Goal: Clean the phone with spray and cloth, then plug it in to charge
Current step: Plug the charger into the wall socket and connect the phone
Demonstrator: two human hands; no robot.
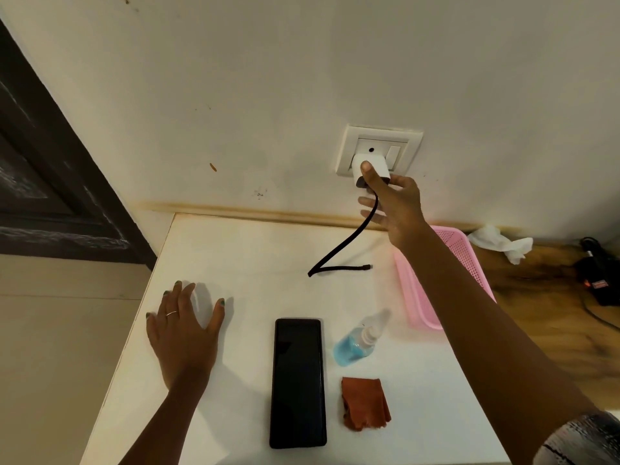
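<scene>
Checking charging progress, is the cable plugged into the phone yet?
No, the cable's free end lies on the table, apart from the phone.

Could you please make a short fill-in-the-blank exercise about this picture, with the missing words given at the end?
1. The right hand holds the white charger at the wall ____.
2. The phone lies screen up between the left hand and the ____ bottle.
3. The cloth lying near the bottle is ____ in colour.
4. The free end of the black cable is not yet plugged into the ____.

Missing words: socket; spray; orange; phone
</scene>
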